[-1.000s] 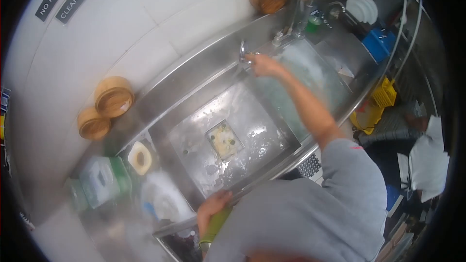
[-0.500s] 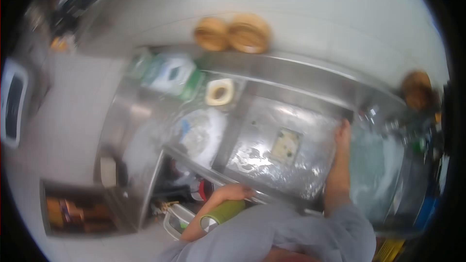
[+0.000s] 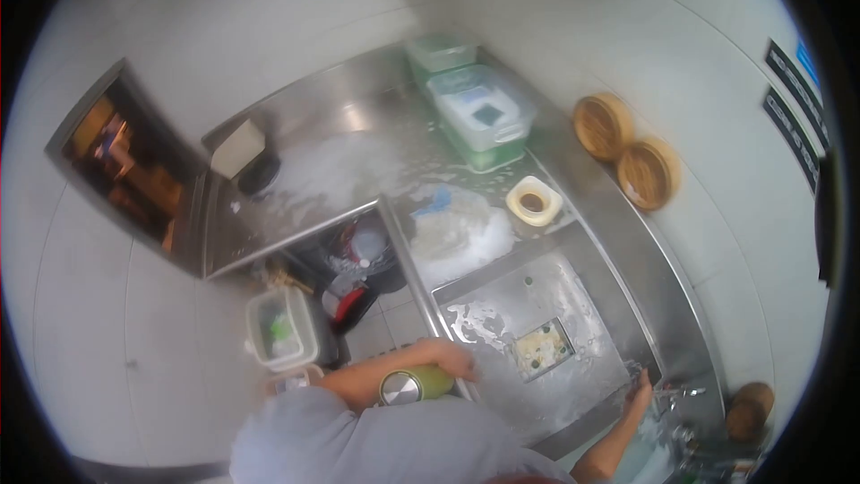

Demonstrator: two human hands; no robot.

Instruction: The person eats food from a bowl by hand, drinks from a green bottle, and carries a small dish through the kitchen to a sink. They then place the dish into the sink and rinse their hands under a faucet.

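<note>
My left hand (image 3: 455, 361) rests at the front rim of the steel sink (image 3: 573, 282); its fingers are blurred. Beside that forearm a green bottle (image 3: 433, 381) with a silver cap lies close against my body. At the sink's far right corner is my right hand (image 3: 639, 387), just left of the metal tap (image 3: 685, 391); its fingers are small and unclear. Down in the sink, a square drain basket (image 3: 543, 349) holds pale food scraps and dark green bits. Water wets the sink floor.
Left of the sink stand a white square container (image 3: 534, 201), foam (image 3: 466, 237) with a blue cloth, and green-tinted plastic tubs (image 3: 484, 112). Bamboo steamers (image 3: 647, 175) hang on the wall. Below the counter is a plastic bin (image 3: 282, 327).
The view has turned and shifted left, showing more of the left counter. My right hand now appears nearer the tap, while my left hand stays at the sink's front rim.
</note>
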